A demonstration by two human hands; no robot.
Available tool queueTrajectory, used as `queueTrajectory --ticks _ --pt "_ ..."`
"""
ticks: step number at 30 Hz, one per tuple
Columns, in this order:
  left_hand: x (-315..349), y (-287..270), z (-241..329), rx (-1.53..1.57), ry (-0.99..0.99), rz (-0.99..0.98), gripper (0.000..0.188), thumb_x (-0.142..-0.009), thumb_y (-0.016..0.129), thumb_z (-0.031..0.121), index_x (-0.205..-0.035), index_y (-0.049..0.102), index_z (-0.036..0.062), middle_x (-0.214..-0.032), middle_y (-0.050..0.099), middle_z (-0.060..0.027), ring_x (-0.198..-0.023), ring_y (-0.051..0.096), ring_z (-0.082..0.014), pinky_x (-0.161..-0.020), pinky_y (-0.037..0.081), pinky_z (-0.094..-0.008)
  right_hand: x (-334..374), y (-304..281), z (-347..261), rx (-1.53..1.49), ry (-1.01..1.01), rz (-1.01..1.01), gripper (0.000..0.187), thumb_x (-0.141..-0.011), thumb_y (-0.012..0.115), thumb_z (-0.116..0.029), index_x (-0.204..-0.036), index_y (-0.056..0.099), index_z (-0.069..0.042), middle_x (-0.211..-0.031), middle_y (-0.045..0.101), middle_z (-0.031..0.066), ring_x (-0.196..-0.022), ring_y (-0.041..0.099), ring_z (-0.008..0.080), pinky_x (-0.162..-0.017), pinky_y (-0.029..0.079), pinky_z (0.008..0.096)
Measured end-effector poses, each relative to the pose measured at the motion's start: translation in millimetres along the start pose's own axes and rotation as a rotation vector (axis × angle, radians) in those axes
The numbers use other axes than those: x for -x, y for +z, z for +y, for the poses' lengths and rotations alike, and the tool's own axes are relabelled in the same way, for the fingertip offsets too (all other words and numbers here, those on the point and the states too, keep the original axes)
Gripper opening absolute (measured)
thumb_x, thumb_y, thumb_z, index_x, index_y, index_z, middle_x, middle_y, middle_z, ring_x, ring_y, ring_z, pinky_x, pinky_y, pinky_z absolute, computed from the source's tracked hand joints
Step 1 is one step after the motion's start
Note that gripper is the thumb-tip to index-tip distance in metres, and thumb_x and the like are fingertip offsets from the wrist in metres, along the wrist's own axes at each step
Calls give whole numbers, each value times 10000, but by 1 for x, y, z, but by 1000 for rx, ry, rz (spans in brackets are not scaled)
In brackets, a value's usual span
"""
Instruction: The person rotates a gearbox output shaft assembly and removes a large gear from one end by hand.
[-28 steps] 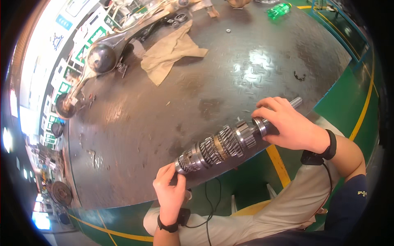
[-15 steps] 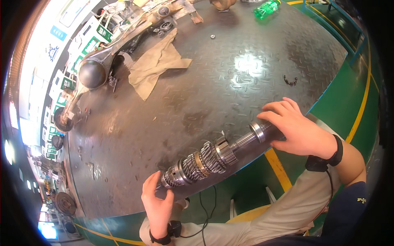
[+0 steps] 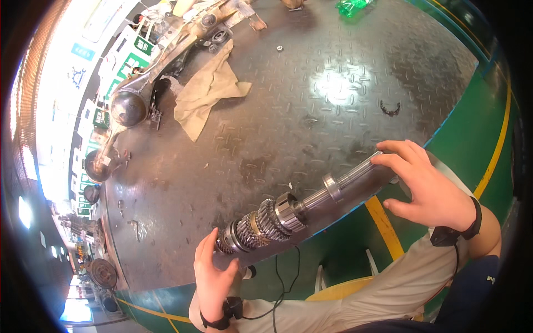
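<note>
Here at the left, the left hand (image 3: 212, 280) cups the toothed end of the geared shaft (image 3: 290, 213), its grip impossible to tell, the shaft slanting along the surface's (image 3: 266, 133) near edge. Rightward, a metal ring (image 3: 333, 187) encircles the bar, and the right hand (image 3: 436, 191) spreads open, fingertips at the far end.

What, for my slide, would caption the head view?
Left hand and right hand at opposite ends of a geared shaft at the edge of a metal tabletop.
</note>
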State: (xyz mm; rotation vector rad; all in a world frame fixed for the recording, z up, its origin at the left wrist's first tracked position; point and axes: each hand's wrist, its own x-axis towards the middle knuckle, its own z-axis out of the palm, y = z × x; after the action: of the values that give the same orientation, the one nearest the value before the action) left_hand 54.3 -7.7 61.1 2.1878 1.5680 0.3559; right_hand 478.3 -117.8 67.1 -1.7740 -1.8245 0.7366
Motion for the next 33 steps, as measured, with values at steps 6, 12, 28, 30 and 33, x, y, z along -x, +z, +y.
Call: queueTrajectory --ticks 6,12,28,30,33 --pt "-15 15 -17 47 -12 -38 762 -659 717 -18 -1418 643 -11 -1318 697 -213 -1246 674 -360 -1124 484 -419 17 -7 8 -73 33 32 695 -826 763 -98 -1473 516 -38 -1524 467 229 -1433 419 445 -1208 380 493" --pt "-21 15 -14 23 58 -3 746 -638 717 -10 -1381 659 -17 -1297 694 -205 -1227 673 -365 -1113 490 -406 25 -7 18 -120 98 70 697 -826 753 -87 -1478 509 -45 -1537 459 225 -1449 429 418 -1195 406 471" --pt "-10 -11 -38 72 38 -84 663 -772 792 18 -1415 633 -9 -1155 724 -238 -1102 683 -425 -993 541 -464 -20 8 28 156 -208 86 646 -714 782 11 -1338 616 -20 -1514 574 200 -1479 475 440 -1261 324 601" --pt "-10 -13 -40 62 46 -95 651 -789 760 8 -1427 631 -18 -1211 721 -256 -1117 688 -432 -1006 540 -449 -21 12 23 179 -203 63 671 -696 771 15 -1346 609 -20 -1545 554 220 -1504 458 462 -1278 276 649" --pt "-4 -12 -42 42 29 -65 614 -807 753 13 -1409 640 -21 -1177 718 -248 -1090 678 -423 -998 528 -447 -24 22 16 244 -186 41 701 -687 763 18 -1366 595 -18 -1575 528 239 -1528 429 473 -1284 256 653"
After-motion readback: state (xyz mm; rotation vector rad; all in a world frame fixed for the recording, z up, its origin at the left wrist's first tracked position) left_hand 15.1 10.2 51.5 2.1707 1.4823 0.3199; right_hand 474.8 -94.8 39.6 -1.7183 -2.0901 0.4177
